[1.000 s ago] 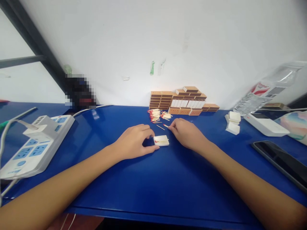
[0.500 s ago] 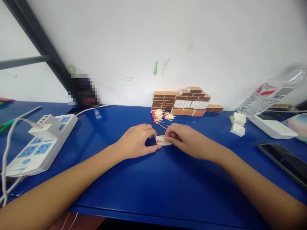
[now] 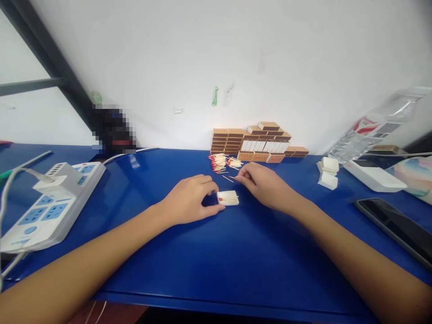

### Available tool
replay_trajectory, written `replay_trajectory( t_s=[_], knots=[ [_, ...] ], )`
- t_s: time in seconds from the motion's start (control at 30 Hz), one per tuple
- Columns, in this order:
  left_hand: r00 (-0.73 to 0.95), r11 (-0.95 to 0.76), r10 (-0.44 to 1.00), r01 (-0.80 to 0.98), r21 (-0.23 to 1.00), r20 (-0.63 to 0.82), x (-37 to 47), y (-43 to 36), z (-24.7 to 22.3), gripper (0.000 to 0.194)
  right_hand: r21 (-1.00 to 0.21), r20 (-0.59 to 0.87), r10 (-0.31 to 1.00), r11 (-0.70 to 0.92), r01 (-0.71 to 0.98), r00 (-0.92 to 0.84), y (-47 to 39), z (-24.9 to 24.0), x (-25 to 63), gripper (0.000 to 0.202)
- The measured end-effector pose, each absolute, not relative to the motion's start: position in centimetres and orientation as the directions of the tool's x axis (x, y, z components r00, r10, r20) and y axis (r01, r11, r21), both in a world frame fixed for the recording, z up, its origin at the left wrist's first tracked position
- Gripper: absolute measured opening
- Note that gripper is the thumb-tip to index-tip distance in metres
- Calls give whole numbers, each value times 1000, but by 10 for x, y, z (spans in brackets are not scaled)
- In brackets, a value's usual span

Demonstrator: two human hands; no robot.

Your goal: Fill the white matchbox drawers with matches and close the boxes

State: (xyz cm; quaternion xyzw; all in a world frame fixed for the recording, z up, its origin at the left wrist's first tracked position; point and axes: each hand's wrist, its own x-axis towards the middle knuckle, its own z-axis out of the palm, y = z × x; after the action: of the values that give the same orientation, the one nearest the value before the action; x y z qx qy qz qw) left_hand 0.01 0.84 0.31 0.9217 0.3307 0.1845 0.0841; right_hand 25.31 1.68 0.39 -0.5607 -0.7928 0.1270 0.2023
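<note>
A small white matchbox tray (image 3: 230,194) lies on the blue desk with a few red-tipped matches inside. My left hand (image 3: 191,198) is curled around the tray's left end, thumb at the near corner and fingers at the far one. Beyond the tray's right side, my right hand (image 3: 261,183) pinches a match at its fingertips. One loose match (image 3: 227,179) rests on the desk just left of those fingertips. Behind it is a pile of matches (image 3: 219,162), with a smaller cluster of matches (image 3: 234,162) beside it.
Stacked matchboxes (image 3: 259,145) stand against the wall. White empty trays (image 3: 328,173), a white device (image 3: 374,175), a plastic bottle (image 3: 367,126) and a phone (image 3: 394,227) are at right. A power strip (image 3: 50,211) with cables lies at left.
My right hand has moved from above the tray back and right to the loose matches, uncovering the tray. My left hand stays at the tray's left end.
</note>
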Motion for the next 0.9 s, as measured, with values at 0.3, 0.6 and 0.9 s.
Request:
replay_trajectory(
  t_s=[0.3, 0.6, 0.9],
  knots=[
    [706, -764, 645, 588, 264, 293, 0, 8, 3, 28, -428, 68, 836, 517, 742, -544, -9, 14, 240, 23],
    [712, -769, 639, 576, 278, 292, 0, 9, 3, 28, -486, 147, 847, 512, 708, -511, -8, 10, 238, 18],
    [696, -783, 620, 524, 334, 361, 1, 7, 3, 27, -460, 277, 919, 383, 801, -281, 26, -4, 244, 15]
  ],
)
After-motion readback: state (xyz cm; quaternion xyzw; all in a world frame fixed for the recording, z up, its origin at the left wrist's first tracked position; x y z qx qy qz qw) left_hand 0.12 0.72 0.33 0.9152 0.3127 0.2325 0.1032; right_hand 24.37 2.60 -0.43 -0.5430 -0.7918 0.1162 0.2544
